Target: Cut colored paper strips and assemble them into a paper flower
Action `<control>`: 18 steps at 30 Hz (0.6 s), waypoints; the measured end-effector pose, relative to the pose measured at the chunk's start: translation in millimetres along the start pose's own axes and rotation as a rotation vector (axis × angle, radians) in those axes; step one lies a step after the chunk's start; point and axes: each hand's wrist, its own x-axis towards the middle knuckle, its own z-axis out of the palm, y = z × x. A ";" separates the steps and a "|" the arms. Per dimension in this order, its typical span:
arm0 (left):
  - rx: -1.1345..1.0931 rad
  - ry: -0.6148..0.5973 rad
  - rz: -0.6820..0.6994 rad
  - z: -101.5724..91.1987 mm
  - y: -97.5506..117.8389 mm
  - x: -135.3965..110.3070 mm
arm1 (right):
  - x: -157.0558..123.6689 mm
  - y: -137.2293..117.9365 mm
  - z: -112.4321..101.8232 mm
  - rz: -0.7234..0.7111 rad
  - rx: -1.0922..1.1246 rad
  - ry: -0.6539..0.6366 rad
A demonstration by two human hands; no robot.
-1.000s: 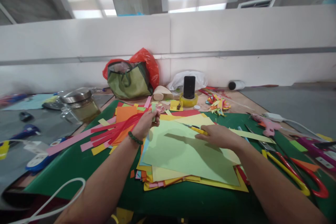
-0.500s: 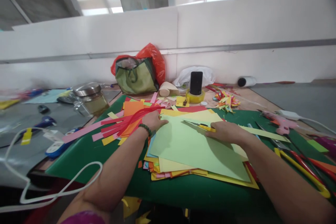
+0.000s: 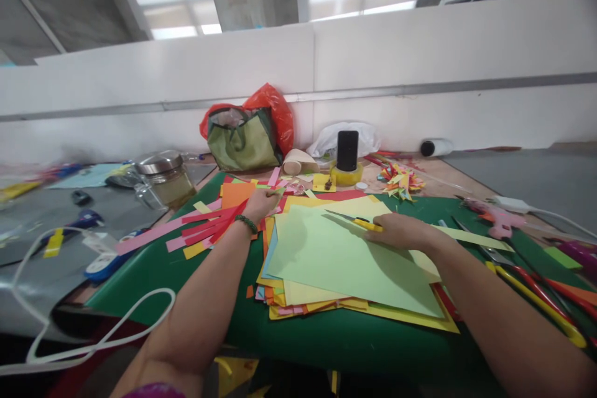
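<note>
My right hand [image 3: 396,230] is closed around the yellow handles of a pair of scissors [image 3: 359,222]. Their blades point left, just over a light green paper sheet [image 3: 321,255] that tops a stack of coloured sheets. Over the red paper strips [image 3: 200,230] on the left is my left hand [image 3: 261,206], wearing a dark green bead bracelet [image 3: 246,222]. Its fingers are pinched at a small greenish paper piece [image 3: 278,191], partly hidden by the fingers. Pink and yellow strips lie under the red ones, beside an orange paper [image 3: 237,194].
A dark green mat [image 3: 186,286] covers the table. Large scissors [image 3: 536,298] and a pink glue gun [image 3: 501,221] lie at right. A glass jar [image 3: 165,183] stands at left. Behind are a green bag [image 3: 242,143], a phone [image 3: 347,150] on a tape roll and folded paper strips [image 3: 400,181].
My left hand has moved left and slightly away, off the green sheet's edge to above the red strips. The right hand with the scissors has hardly moved.
</note>
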 end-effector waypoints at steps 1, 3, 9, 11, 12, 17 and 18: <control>-0.064 -0.023 -0.002 -2.6 4.6 -2.5 | -0.4 -0.1 -0.2 -0.001 0.000 -0.001; -0.180 -0.090 -0.008 -5.5 13.5 -7.8 | -1.8 0.5 -0.9 -0.009 -0.002 -0.003; -0.555 -0.395 -0.019 8.6 29.8 -27.1 | -7.0 1.8 -5.1 -0.007 0.021 0.136; -0.620 -0.491 -0.025 18.8 34.7 -36.6 | -6.8 -6.1 -3.7 -0.086 0.170 0.315; -0.602 -0.521 -0.020 24.2 37.4 -41.7 | -6.1 -12.2 -1.8 -0.160 0.305 0.392; -0.443 -0.603 0.025 47.3 48.0 -62.7 | -0.6 -47.7 15.5 -0.458 1.010 0.424; -0.426 -0.603 0.029 49.8 48.8 -64.6 | 0.4 -52.0 18.4 -0.474 1.080 0.415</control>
